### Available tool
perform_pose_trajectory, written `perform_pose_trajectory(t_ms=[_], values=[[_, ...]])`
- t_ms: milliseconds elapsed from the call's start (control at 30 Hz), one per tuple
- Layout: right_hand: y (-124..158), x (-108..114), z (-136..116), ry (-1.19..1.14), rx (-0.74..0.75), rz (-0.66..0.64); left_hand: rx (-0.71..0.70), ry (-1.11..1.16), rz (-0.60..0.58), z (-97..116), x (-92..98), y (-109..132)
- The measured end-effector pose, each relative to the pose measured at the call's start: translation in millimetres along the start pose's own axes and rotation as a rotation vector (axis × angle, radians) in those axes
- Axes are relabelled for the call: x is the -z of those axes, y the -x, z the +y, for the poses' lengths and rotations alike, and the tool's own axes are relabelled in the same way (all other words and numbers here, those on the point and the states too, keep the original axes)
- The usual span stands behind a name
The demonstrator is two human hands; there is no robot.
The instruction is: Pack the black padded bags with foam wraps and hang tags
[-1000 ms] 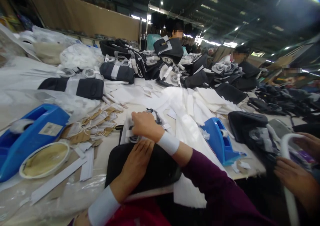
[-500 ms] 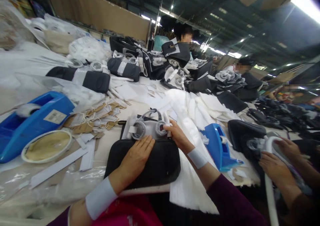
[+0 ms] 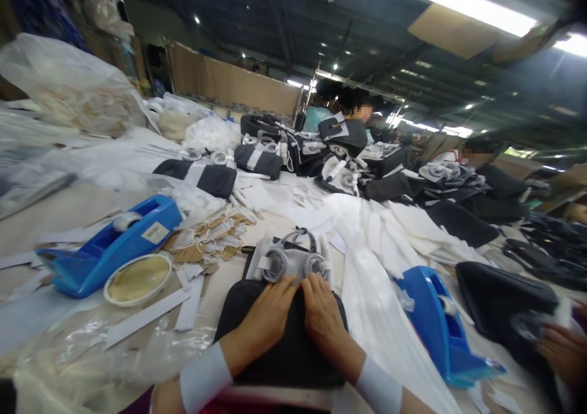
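Observation:
A black bag (image 3: pixel 284 365) lies flat at the table's front edge, its top end pointing away from me. Beyond its upper edge show two wrapped rings (image 3: pixel 275 263) and a looped strap (image 3: pixel 298 233) among white padding. My left hand (image 3: pixel 269 316) rests on the bag, fingers stretched together toward the left ring. Beside it, my right hand (image 3: pixel 324 319) lies palm down with its fingertips at the right ring (image 3: pixel 316 266). Both hands are open and flat, fingertips nearly meeting. Pale blue bands circle both wrists.
Blue tape dispensers stand left (image 3: pixel 114 243) and right (image 3: pixel 440 322). Near the left one are a dish (image 3: pixel 140 277), paper strips and tags (image 3: pixel 211 236). White sheeting (image 3: pixel 371 267) runs along my right. Black bags (image 3: pixel 197 177) are piled behind. A co-worker's hand (image 3: pixel 564 347) is far right.
My right hand has left the right ring's side and come down onto the bag beside my left hand. The view has tilted up and shifted left.

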State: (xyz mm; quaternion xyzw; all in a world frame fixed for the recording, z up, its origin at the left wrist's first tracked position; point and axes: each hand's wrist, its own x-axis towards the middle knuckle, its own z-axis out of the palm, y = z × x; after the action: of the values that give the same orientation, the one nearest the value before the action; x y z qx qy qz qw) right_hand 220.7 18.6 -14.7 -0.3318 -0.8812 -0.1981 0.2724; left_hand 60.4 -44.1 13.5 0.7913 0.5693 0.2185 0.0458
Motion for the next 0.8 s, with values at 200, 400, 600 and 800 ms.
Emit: perform_pose_trajectory(t_ms=[200, 400, 600, 800], values=[[-4, 9, 4, -0.133, -0.04, -0.007, -0.022, -0.063, -0.026, 6, -3.5, 2], [-61, 39, -3, -0.341, 0.128, 0.112, -0.088, -0.104, 0.103, 0, -23.6, 5], [-92, 13, 7, -0.183, 0.245, -0.246, -0.094, -0.082, 0.107, 5, -10.3, 6], [-86, 10, 11, -0.138, 0.19, -0.183, -0.045, -0.066, 0.037, 6, -4.9, 3]])
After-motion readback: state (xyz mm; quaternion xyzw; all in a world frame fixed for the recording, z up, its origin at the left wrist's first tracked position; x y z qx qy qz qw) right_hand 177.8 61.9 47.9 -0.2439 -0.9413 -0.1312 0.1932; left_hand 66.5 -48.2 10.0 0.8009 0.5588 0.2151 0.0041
